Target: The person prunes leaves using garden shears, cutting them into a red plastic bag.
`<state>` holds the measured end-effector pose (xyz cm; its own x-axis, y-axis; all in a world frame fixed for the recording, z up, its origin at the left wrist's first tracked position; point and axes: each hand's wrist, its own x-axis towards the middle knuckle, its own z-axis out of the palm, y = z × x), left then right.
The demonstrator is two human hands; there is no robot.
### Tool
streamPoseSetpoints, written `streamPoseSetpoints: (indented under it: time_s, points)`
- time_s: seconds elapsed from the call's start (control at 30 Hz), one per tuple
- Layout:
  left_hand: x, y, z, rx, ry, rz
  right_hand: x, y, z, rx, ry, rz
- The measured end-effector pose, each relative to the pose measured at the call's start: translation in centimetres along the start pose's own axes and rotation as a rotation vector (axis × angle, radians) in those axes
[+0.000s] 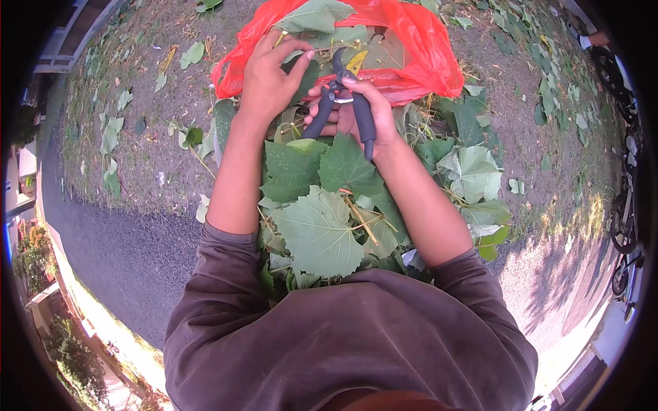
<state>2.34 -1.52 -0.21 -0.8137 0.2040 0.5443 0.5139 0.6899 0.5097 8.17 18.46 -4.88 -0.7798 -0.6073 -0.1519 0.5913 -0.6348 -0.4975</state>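
Note:
My right hand (367,113) is wrapped around the dark-handled pruning shears (363,116), whose curved blades point up toward a red plastic bag (439,58). Over the bag's left rim, my left hand (271,75) has its fingers curled around the stem of a large green leaf (315,15), with the thumb stretched toward the shears. Leaves, thin stems and a yellow leaf (356,62) lie inside the open bag. Below both hands, a heap of broad leaves (319,229) with cut stalks spreads up to my shirt.
More leaves (473,171) lie right of the heap. Bare soil with scattered leaves (110,133) surrounds the bag, and grey asphalt (130,253) borders it at left. Parked motorbikes (620,212) stand along the far right edge.

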Motion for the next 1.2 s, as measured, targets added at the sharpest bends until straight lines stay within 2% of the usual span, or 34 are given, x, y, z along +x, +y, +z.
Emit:
streamPoseSetpoints:
  time_s: [0.17, 0.27, 0.37, 0.57, 0.73, 0.93, 1.2]
  points:
    - [0.0, 0.3, -0.4, 0.01, -0.155, 0.053, -0.1, 0.0, 0.0, -0.007, 0.034, -0.029]
    - [0.0, 0.2, -0.4, -0.008, -0.145, 0.129, 0.0, 0.0, 0.1, -0.045, 0.094, -0.051]
    - [0.0, 0.2, -0.5, -0.017, -0.188, 0.1, 0.2, 0.2, -0.4, -0.096, 0.162, -0.069]
    - [0.1, 0.3, -0.5, 0.055, -0.092, 0.113, 0.2, 0.0, 0.3, -0.143, 0.244, -0.038]
    - [0.1, 0.9, -0.3, 0.075, -0.098, 0.122, 0.2, -0.1, 0.6, -0.181, 0.197, -0.002]
    - [0.2, 0.8, -0.3, 0.034, -0.115, 0.12, 0.5, 0.3, 0.1, -0.146, 0.279, 0.017]
    - [0.1, 0.0, 0.3, -0.085, -0.121, 0.011, 0.7, 0.7, -0.5, -0.099, 0.296, -0.075]
